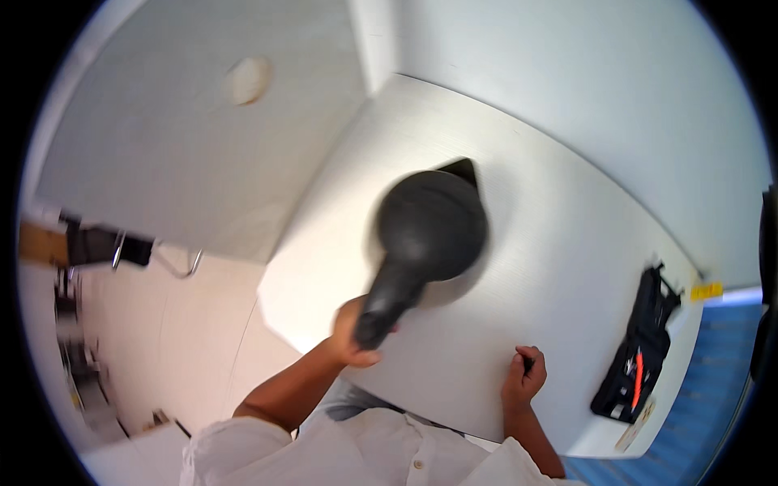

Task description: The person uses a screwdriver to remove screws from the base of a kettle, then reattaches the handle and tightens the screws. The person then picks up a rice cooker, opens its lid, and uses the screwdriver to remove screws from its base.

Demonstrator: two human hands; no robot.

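A black kettle (433, 223) with a round lid and a pointed spout is over the middle of the white table (567, 243), its spout turned to the far side. My left hand (352, 334) is wrapped round its handle from the near left. Blur blurs the kettle's edges, and I cannot tell whether its base touches the table. My right hand (525, 374) is closed above the table's near edge, around a small dark thing. Only a bit of that thing shows between the fingers, too little to name.
A black tool pouch (636, 348) with an orange-handled tool lies at the table's right end, a small flat pale piece (636, 425) beside it. White walls or panels (567, 73) rise behind the table. At left stand a chair (109, 247) and other furniture on a pale floor (186, 324).
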